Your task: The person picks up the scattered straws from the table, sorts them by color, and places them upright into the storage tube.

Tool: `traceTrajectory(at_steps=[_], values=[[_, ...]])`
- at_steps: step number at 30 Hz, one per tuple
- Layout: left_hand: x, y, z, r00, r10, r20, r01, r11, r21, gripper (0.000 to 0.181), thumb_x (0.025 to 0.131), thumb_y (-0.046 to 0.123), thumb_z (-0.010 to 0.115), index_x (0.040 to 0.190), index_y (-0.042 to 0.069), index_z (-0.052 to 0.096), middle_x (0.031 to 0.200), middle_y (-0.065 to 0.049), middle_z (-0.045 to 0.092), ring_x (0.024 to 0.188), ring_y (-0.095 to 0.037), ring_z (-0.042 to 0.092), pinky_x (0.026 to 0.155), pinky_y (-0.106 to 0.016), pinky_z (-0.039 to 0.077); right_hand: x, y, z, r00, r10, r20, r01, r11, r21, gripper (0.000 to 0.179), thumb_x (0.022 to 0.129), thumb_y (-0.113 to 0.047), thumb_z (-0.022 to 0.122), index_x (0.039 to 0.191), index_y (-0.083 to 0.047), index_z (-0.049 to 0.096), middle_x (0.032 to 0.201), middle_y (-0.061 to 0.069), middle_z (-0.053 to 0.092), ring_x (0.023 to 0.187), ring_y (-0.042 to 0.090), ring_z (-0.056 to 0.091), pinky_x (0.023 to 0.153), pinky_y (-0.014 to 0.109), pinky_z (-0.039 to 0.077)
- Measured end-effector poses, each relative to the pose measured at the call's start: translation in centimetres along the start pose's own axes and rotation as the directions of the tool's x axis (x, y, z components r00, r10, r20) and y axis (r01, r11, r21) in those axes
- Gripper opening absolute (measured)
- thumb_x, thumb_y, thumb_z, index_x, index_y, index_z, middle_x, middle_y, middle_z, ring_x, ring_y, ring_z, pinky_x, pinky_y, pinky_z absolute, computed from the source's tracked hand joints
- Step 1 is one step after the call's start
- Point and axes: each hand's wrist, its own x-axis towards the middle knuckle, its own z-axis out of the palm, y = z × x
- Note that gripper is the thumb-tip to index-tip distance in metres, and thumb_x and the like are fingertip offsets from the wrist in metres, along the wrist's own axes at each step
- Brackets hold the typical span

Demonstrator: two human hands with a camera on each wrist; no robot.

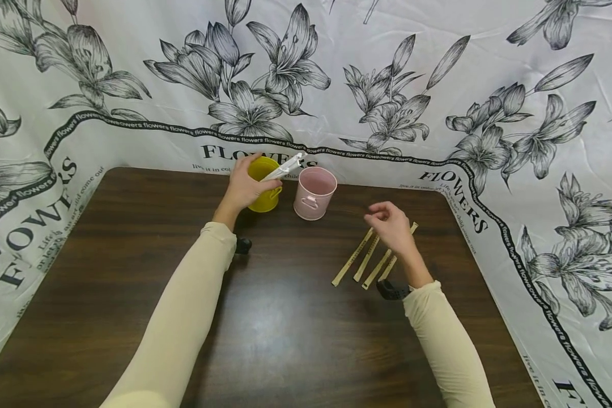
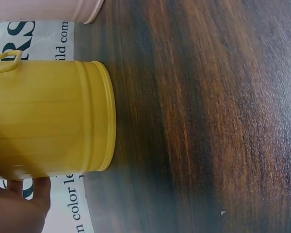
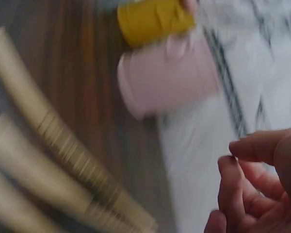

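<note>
Closest of all, two cream sleeves reach in over the dark wood-grain desk, one coming up from the near left of the pink bucket, the other from its near right, each with a black wrist device just past the cuff. Beyond the right cuff, to the near right of the pink bucket, four slim tan sticks lie slantwise, roughly side by side; they carry dark print, which is too blurred to read in the right wrist view. The right hand is in the air over the far ends of these sticks, to the right of the pink bucket, its fingers loosely bent and the thumb close to the forefinger; it has nothing in its grasp. Next comes the pink bucket itself, upright on the desk, with a small handle on the side towards the person. Just to its left, a narrow gap apart, stands the yellow bucket, also upright with a small handle. The left hand grasps this yellow bucket from the side away from the pink bucket, fingers round the far side, thumb across the front of the rim. From the yellow bucket's mouth a white packet slants up towards the pink bucket, its lower end hidden. Behind the pink bucket, white cloth rises, printed with grey lilies and the word "FLOWERS".
</note>
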Motion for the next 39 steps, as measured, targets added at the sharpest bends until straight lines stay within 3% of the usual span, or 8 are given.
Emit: traceTrajectory(at_steps=[6, 10, 13, 16, 23, 28, 34, 39], values=[[0.2, 0.0, 0.1, 1.000, -0.004, 0.022, 0.004, 1.000, 0.005, 0.102, 0.075, 0.047, 0.089, 0.159, 0.025, 0.035, 0.164, -0.011, 0.028, 0.145, -0.035, 0.030, 0.122, -0.057, 0.029, -2.1, 7.6, -2.0, 0.960, 0.279, -0.039, -0.280, 0.960, -0.023, 0.040, 0.099, -0.026, 0.062, 0.126, 0.002, 0.058, 0.100, 0.009, 0.065, 0.079, 0.009, 0.057, 0.067, 0.024, 0.048], [0.1, 0.0, -0.3, 0.999, -0.010, 0.040, 0.009, 1.000, 0.018, 0.103, 0.076, 0.046, 0.088, 0.160, 0.025, 0.032, 0.164, -0.012, 0.026, 0.145, -0.037, 0.030, 0.122, -0.059, 0.028, -3.0, 10.0, -2.3, 0.921, 0.390, 0.003, -0.389, 0.920, 0.044, 0.030, 0.099, -0.028, 0.062, 0.111, 0.000, 0.062, 0.082, -0.003, 0.062, 0.072, 0.011, 0.056, 0.066, 0.028, 0.049], [-0.1, 0.1, -0.6, 0.999, -0.013, 0.051, 0.012, 1.000, 0.022, 0.103, 0.077, 0.046, 0.088, 0.160, 0.025, 0.031, 0.164, -0.013, 0.026, 0.144, -0.037, 0.032, 0.122, -0.059, 0.029, -3.2, 10.1, -2.4, 0.915, 0.404, 0.017, -0.404, 0.913, 0.054, 0.029, 0.098, -0.030, 0.064, 0.076, -0.011, 0.062, 0.059, -0.010, 0.054, 0.058, 0.010, 0.050, 0.060, 0.029, 0.046], [0.0, 0.1, -0.7, 0.999, -0.014, 0.048, 0.013, 0.999, 0.030, 0.103, 0.077, 0.046, 0.088, 0.160, 0.024, 0.031, 0.165, -0.013, 0.027, 0.143, -0.037, 0.034, 0.122, -0.058, 0.029, -2.7, 9.7, -2.6, 0.905, 0.424, 0.039, -0.424, 0.906, 0.006, 0.041, 0.097, -0.032, 0.065, 0.060, -0.017, 0.056, 0.050, -0.011, 0.050, 0.052, 0.011, 0.048, 0.057, 0.029, 0.045], [0.0, 0.4, -0.5, 0.998, -0.031, 0.050, 0.028, 0.998, 0.049, 0.105, 0.079, 0.045, 0.086, 0.162, 0.026, 0.026, 0.168, -0.012, 0.022, 0.146, -0.039, 0.034, 0.122, -0.060, 0.029, -1.5, 9.4, -2.5, 0.862, 0.503, 0.064, -0.488, 0.857, -0.167, 0.042, 0.097, -0.039, 0.063, 0.069, -0.007, 0.062, 0.047, -0.006, 0.047, 0.047, 0.012, 0.046, 0.052, 0.029, 0.042], [0.0, 0.0, -0.4, 0.999, -0.022, 0.046, 0.020, 0.999, 0.047, 0.109, 0.078, 0.046, 0.087, 0.164, 0.027, 0.022, 0.170, -0.012, 0.018, 0.151, -0.040, 0.028, 0.124, -0.061, 0.025, -1.0, 9.5, -2.1, 0.861, 0.503, 0.073, -0.478, 0.851, -0.218, 0.046, 0.096, -0.037, 0.060, 0.057, -0.015, 0.048, 0.044, -0.007, 0.037, 0.042, 0.011, 0.037, 0.046, 0.028, 0.036], [-0.2, 0.1, -0.4, 0.999, 0.032, 0.010, -0.033, 0.999, 0.042, 0.109, 0.077, 0.045, 0.089, 0.163, 0.024, 0.025, 0.170, -0.010, 0.018, 0.153, -0.039, 0.024, 0.125, -0.061, 0.021, -0.8, 9.5, -1.8, 0.863, 0.501, 0.067, -0.474, 0.848, -0.238, 0.033, 0.095, -0.033, 0.056, 0.081, -0.003, 0.058, 0.061, 0.000, 0.042, 0.054, 0.017, 0.043, 0.050, 0.029, 0.038], [-1.2, 1.0, -0.1, 0.989, 0.121, -0.085, -0.112, 0.988, 0.102, 0.115, 0.073, 0.049, 0.090, 0.163, 0.023, 0.025, 0.172, -0.004, 0.015, 0.156, -0.035, 0.009, 0.126, -0.061, 0.015, -0.8, 9.1, -1.9, 0.859, 0.509, 0.057, -0.480, 0.839, -0.258, 0.036, 0.095, -0.034, 0.054, 0.091, 0.001, 0.061, 0.070, 0.004, 0.048, 0.063, 0.021, 0.049, 0.055, 0.030, 0.042]])
